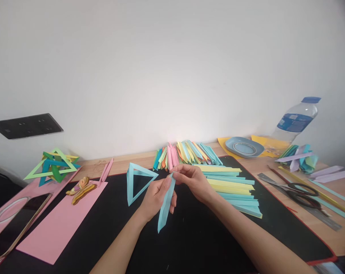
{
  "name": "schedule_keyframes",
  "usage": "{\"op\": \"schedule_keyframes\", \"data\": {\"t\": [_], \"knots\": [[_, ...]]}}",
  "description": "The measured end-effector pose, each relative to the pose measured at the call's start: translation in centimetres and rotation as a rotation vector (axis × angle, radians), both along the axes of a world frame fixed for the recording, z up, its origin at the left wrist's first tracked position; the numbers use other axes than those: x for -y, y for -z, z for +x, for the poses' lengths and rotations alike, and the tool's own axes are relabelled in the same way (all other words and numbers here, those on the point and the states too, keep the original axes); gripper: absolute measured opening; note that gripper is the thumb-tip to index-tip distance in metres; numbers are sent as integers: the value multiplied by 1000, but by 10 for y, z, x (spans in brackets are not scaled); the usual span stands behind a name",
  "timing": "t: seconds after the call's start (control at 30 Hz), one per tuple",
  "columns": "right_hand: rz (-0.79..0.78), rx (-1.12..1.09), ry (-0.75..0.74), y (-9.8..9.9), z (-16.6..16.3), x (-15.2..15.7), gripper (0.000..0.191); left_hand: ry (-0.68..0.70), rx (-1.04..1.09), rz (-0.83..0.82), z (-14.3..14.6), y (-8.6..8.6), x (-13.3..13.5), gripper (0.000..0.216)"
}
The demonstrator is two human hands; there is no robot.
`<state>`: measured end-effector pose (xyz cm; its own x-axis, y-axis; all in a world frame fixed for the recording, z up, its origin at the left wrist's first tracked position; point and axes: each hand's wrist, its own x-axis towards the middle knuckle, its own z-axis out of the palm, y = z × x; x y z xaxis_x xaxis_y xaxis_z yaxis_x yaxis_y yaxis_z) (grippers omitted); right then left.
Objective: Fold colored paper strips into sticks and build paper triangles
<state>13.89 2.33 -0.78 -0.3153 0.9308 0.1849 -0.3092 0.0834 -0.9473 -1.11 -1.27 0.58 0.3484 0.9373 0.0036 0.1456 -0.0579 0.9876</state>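
A folded light-blue paper strip slants down between my hands over the black mat. My left hand is closed round its upper part, thumb lying along it. At the strip's top end, my right hand pinches the tip between thumb and fingers. Just left of my hands, a light-blue paper triangle frame stands on the mat. To the right lie several folded blue and yellow paper strips in a row, partly behind my right hand and forearm.
A bundle of coloured strips lies by the wall. Scissors, a steel ruler, a blue dish and a water bottle are at right. Pink paper, a phone and an interlocked paper model are at left.
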Motion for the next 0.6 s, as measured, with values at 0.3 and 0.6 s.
{"op": "schedule_keyframes", "data": {"t": [0.3, 0.6], "knots": [[26, 11, -58, 1, -1, 1, 35, -41, -117, 74, 3, 2, 2, 57], [26, 16, 67, 4, -5, 1, 29, -5, -107, 41, 6, 3, 4, 58]]}}
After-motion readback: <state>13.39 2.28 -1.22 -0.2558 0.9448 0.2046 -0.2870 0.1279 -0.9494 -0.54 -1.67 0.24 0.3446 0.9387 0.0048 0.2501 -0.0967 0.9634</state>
